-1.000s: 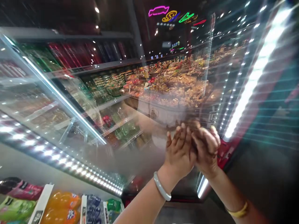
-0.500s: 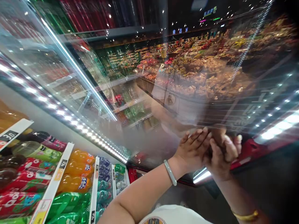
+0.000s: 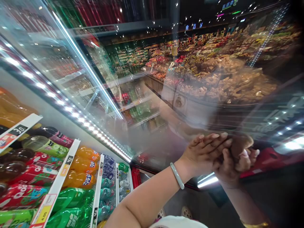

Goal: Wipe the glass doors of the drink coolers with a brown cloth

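Note:
My left hand [image 3: 201,155], with a pale bangle at the wrist, reaches up to the glass door [image 3: 147,142]. Its fingers are stretched out and lie close to the pane, holding nothing. Just right of it, partly overlapping, is my right hand [image 3: 231,164], its fingers bent but apart, near the door's red lower frame [image 3: 268,160]. No held object shows in it, though its palm is hidden. A gold-coloured bracelet [image 3: 255,225] circles the right wrist. Reflections of an arm and a hand meet both hands in the glass.
Bottled drinks stand on slanted cooler shelves at the left, including orange bottles [image 3: 82,164] and green bottles [image 3: 73,198]. White price rails [image 3: 53,190] divide them. An LED strip [image 3: 82,119] runs along the cooler. Shop displays [image 3: 209,76] appear in the glass.
The head view has shifted a little, bringing patterned shoes into sight at the bottom. Both hands appear slightly farther right and remain close together at the glass.

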{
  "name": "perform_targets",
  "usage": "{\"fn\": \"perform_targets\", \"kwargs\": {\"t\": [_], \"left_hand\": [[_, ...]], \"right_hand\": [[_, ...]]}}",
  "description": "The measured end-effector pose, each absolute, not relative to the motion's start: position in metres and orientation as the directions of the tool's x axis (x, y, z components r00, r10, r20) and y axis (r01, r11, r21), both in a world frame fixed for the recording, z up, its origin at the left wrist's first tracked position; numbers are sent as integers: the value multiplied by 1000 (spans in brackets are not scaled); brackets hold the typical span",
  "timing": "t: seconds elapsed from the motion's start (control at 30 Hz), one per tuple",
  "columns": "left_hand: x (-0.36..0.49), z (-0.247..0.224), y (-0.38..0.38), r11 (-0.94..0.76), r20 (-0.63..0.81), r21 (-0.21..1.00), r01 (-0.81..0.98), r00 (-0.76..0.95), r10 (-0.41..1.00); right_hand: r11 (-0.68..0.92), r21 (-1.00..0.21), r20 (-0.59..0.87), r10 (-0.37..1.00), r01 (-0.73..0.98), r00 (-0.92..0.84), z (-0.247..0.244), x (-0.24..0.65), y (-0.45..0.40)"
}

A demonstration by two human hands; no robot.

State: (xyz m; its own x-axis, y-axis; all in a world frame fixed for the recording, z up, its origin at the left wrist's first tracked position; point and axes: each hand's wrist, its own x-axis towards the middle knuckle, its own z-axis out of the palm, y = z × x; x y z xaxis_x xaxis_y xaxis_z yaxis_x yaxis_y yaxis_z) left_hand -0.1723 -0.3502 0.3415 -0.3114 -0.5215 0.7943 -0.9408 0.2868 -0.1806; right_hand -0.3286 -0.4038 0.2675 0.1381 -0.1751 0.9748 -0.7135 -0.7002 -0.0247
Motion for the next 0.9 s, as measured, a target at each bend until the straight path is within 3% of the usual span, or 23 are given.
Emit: {"fn": "perform_targets", "kwargs": {"t": [0.07, 0.2, 0.4, 0.63, 0.8, 0.9], "left_hand": [[-173, 327, -353, 273, 778, -167, -947, -297, -554], [-168, 320, -357, 239, 772, -159, -958, -272, -575], [-147, 352, -363, 240, 799, -121, -963, -238, -552], [-150, 287, -351, 191, 768, -183, -964, -262, -585], [-136, 307, -360, 148, 822, -160, -976, -215, -527], [-113, 308, -355, 45, 836, -140, -989, -143, -530]], "right_hand": [[-696, 85, 980, -70, -713, 186, 267, -327, -406], [-718, 143, 948, -99, -681, 304, 290, -321, -410], [-710, 5, 980, -135, -704, 143, 308, -286, -424], [-769, 136, 936, -107, -624, 336, 276, -307, -417], [-776, 45, 981, -86, -629, 176, 299, -274, -422], [-804, 105, 960, -72, -586, 271, 294, -249, -411]]}}
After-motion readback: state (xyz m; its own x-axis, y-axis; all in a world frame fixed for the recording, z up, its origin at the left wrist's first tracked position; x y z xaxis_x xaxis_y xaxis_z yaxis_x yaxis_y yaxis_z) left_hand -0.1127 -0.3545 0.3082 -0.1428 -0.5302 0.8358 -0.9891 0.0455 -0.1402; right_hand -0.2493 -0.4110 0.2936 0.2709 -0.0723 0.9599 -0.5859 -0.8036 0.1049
